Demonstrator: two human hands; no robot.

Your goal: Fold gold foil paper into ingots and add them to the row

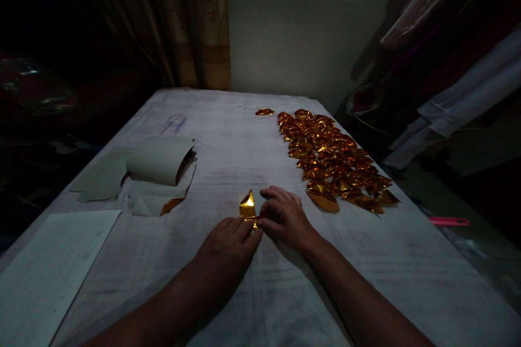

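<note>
A small piece of folded gold foil paper [247, 207] lies on the cloth-covered table between my hands, its top end coming to a point. My left hand [228, 244] presses its closed fingers on the near end of the foil paper and hides part of it. On the right side, my right hand [286, 217] has its fingers curled, with the thumb and fingertips at the near right edge of the same piece. To the right of my right hand spreads a heap of folded gold foil pieces [329, 157], several of them overlapping.
One more gold foil piece [265, 112] lies apart near the table's [228, 141] far end. At left are a curled pale sheet [158, 160], smaller papers [101, 173] and a large white sheet [52, 265]. A pink handle [450, 221] shows beyond the right edge. Curtains [195, 21] hang behind.
</note>
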